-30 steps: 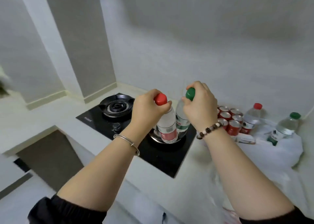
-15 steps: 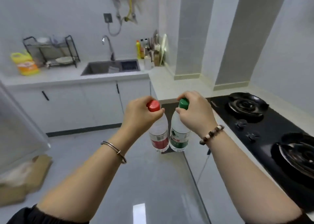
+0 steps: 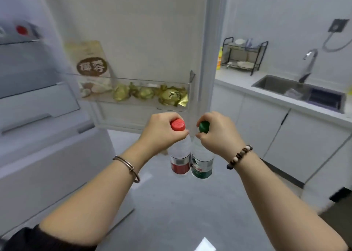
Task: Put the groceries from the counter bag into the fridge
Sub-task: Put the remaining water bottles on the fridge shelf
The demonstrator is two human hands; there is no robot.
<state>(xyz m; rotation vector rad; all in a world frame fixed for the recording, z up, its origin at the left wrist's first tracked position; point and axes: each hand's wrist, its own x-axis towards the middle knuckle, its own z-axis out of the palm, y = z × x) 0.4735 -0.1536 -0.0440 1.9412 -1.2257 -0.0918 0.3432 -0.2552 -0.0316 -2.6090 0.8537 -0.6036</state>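
Observation:
My left hand (image 3: 162, 131) grips a clear water bottle with a red cap and red label (image 3: 180, 161) by its neck. My right hand (image 3: 219, 131) grips a second bottle with a green cap and green label (image 3: 202, 164) the same way. Both bottles hang upright, side by side and touching, above the floor. In front of them stands the open fridge: its interior with shelves and drawers (image 3: 36, 98) is on the left, and its open door (image 3: 133, 41) faces me. The counter bag is out of sight.
A clear door shelf (image 3: 133, 98) holds a brown pouch (image 3: 91, 66) and several gold-wrapped items (image 3: 171, 96). To the right run white cabinets (image 3: 285, 140), a counter with a sink (image 3: 297, 91), a tap (image 3: 309, 64) and a dish rack (image 3: 244, 55). Grey floor lies below.
The view has swung left from the stove, past the sink counter, to the open fridge. Both hands have carried the two bottles along, grips unchanged.

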